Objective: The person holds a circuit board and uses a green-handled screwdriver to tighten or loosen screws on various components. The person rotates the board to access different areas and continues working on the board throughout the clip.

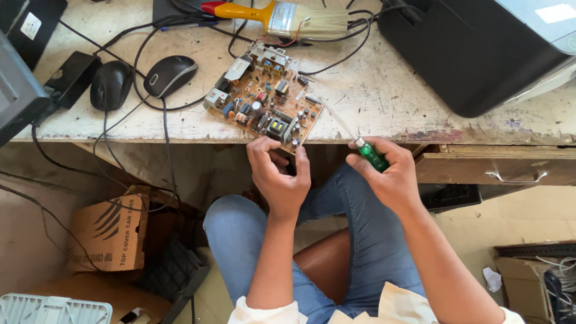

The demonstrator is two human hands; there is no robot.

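On the worn table (pixel 388 94), near its front edge, lies the circuit board (pixel 263 96). The left hand (pixel 279 175) pinches the board's near edge. The right hand (pixel 387 171) is closed around a green-handled screwdriver (pixel 357 140), whose tip touches the board's right side.

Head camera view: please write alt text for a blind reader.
A seated person's left hand steadies a brown circuit board at a worn table's edge while the right hand grips a green-handled screwdriver.
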